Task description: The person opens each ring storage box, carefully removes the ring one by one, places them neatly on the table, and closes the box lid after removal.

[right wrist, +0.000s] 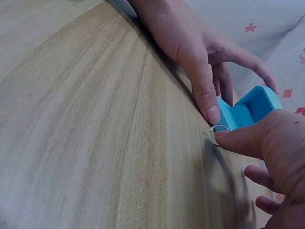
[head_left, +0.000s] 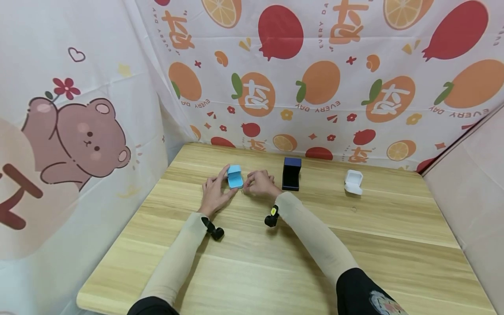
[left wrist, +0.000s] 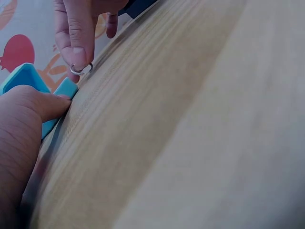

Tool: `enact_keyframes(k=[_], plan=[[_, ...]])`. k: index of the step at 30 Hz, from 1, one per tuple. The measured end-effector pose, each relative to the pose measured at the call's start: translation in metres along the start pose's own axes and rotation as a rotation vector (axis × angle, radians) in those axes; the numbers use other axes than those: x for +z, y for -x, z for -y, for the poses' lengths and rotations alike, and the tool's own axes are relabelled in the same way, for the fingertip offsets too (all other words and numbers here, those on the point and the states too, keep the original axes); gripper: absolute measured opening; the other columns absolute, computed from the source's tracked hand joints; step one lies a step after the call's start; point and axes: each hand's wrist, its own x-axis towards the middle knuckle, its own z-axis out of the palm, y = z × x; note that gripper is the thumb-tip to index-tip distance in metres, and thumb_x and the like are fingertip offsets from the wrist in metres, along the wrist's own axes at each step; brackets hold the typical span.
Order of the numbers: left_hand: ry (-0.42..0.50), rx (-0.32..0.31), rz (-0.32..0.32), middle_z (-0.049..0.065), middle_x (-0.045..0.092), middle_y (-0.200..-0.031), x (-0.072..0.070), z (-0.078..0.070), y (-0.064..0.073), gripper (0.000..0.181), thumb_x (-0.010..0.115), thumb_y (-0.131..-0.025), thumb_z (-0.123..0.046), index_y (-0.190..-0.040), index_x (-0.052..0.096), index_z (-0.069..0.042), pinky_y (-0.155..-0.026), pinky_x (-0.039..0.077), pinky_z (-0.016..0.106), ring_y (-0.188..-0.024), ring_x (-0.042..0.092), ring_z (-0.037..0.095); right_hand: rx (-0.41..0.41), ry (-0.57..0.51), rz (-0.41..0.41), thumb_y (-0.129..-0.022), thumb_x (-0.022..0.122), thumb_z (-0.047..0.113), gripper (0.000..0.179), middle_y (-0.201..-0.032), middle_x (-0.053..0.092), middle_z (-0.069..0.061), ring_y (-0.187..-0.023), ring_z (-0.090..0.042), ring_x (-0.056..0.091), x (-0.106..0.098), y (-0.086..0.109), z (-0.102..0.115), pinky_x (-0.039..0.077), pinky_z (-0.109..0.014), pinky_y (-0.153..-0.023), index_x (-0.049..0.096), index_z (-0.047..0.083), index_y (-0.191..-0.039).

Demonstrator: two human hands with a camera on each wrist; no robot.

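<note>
A small light-blue ring box (head_left: 235, 177) stands on the table with its lid raised. My left hand (head_left: 214, 194) holds it from the left, thumb at the front of the base and a finger up at the lid. Just right of the box, my right hand (head_left: 260, 183) pinches a thin silver ring (left wrist: 78, 73) between thumb and finger. In the right wrist view the ring (right wrist: 218, 127) is close to the left thumb and the box's front edge, partly covered by the right thumb. The box's slot is hidden from me.
A dark navy ring box (head_left: 291, 174) stands raised-lidded right of my right hand. Farther right is a white ring box (head_left: 353, 181), also with its lid up. Another thin ring (head_left: 354, 209) lies on the wooden table (head_left: 393, 262) before it. Patterned curtains (head_left: 244, 43) border the table.
</note>
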Motion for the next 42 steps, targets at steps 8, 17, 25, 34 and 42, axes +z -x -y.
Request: enact_keyframes(k=[8,17,25,34,42], plan=[[-0.004,0.010,-0.012,-0.001,0.056,-0.129,0.0013,0.0023,-0.0018,0.086,0.067,-0.075,-0.048,-0.141,0.011,-0.045,-0.086,0.022,0.046,-0.110,0.041,0.030,-0.026,0.016,0.004,-0.075,0.072,0.029,0.008,-0.133,0.051,-0.001,-0.127,-0.035,0.027,0.0013,0.0000,-0.0012,0.018,-0.059,-0.092,0.072,0.023,-0.070],[-0.015,0.002,-0.001,0.003,0.056,-0.128,0.0031,0.0041,0.0016,0.086,0.066,-0.075,-0.050,-0.141,0.011,-0.046,-0.086,0.022,0.047,-0.112,0.040,0.032,-0.024,0.014,-0.003,-0.074,0.073,0.031,0.010,-0.136,0.048,-0.003,-0.128,-0.035,0.025,0.0068,0.0011,-0.0047,0.018,-0.059,-0.092,0.070,0.024,-0.067],[-0.016,0.020,-0.006,0.004,0.057,-0.127,0.0017,0.0027,0.0002,0.086,0.066,-0.075,-0.049,-0.141,0.011,-0.045,-0.086,0.022,0.048,-0.112,0.040,0.032,-0.022,0.009,0.002,-0.074,0.073,0.030,0.008,-0.137,0.046,-0.003,-0.129,-0.033,0.023,0.0056,0.0027,-0.0032,0.016,-0.057,-0.094,0.070,0.025,-0.068],[-0.005,0.007,0.004,0.000,0.055,-0.130,0.0007,0.0013,-0.0001,0.086,0.066,-0.075,-0.049,-0.141,0.011,-0.046,-0.085,0.022,0.046,-0.111,0.039,0.030,-0.025,0.015,0.002,-0.074,0.073,0.031,0.009,-0.137,0.046,-0.002,-0.130,-0.030,0.022,0.0079,0.0023,-0.0021,0.014,-0.057,-0.095,0.070,0.025,-0.067],[-0.001,0.010,0.000,0.000,0.055,-0.130,0.0007,0.0000,0.0006,0.085,0.066,-0.076,-0.047,-0.141,0.011,-0.044,-0.085,0.022,0.047,-0.111,0.039,0.030,-0.044,0.010,0.017,-0.075,0.072,0.033,0.009,-0.139,0.044,-0.003,-0.131,-0.033,0.021,0.0088,0.0021,-0.0016,0.015,-0.057,-0.095,0.072,0.024,-0.073]])
